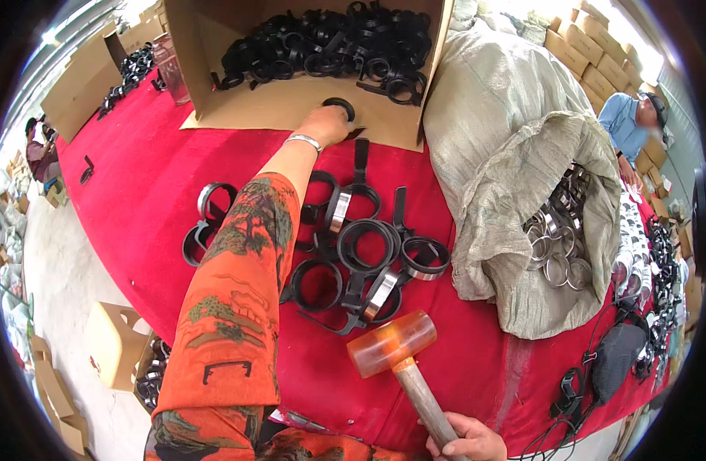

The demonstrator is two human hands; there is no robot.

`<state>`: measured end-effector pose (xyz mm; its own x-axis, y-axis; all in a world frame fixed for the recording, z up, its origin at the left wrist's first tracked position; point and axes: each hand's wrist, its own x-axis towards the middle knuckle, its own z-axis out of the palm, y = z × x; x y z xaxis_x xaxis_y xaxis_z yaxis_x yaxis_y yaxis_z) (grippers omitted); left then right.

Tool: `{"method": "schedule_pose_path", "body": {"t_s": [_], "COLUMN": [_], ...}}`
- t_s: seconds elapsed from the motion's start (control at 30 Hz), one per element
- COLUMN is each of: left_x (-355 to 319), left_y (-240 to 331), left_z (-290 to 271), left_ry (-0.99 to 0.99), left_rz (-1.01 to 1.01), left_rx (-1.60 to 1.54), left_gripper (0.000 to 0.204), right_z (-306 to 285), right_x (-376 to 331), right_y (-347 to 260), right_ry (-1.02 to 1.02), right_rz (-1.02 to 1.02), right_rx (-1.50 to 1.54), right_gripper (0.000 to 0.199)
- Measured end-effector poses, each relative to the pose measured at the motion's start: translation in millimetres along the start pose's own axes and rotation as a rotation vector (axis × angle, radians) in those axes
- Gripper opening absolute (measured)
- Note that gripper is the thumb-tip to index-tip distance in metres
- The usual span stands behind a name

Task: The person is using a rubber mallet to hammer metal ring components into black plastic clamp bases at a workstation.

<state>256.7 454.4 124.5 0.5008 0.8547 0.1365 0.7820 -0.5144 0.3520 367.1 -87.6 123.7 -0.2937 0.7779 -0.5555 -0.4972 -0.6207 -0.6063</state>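
Observation:
My left hand [324, 125], with a bracelet at the wrist, reaches to the front flap of a cardboard box [245, 109]. Its fingers are closed on a black plastic ring clamp [340, 103]. In my right hand [474, 439], near the lower edge, is the wooden handle of a mallet [393, 343] with an amber, see-through head. Beyond the mallet head lies a cluster of black ring clamps [366, 244], several with shiny metal bands. My orange patterned sleeve [237, 307] hides part of the table to the left of them.
Black clamps [322, 46] are heaped inside the box. To the right, an open woven sack [514, 146] holds metal bands [556, 246]. A red cloth [137, 207] covers the table. Cables and a black pouch [619, 359] lie at right. Two people [631, 127] [41, 151] are farther off.

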Motion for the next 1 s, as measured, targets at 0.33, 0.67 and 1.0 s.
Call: {"method": "schedule_pose_path", "body": {"t_s": [0.33,0.67,1.0], "left_x": [-46,-172,-285], "left_y": [3,-2,-122], "left_z": [-9,-80,-129], "left_ry": [-0.349,-0.482,0.234], "left_rz": [0.162,0.227,0.064], "left_rx": [0.456,0.21,0.178], "left_gripper": [0.053,0.03,0.018], "right_z": [-8,-3,27], "right_x": [1,0,-24], "right_y": [13,17,53], "right_ry": [-0.027,0.038,0.047], "right_rz": [-0.037,-0.133,-0.191], "right_rx": [-0.037,-0.111,-0.042], "right_gripper": [0.056,0.047,0.044]}}
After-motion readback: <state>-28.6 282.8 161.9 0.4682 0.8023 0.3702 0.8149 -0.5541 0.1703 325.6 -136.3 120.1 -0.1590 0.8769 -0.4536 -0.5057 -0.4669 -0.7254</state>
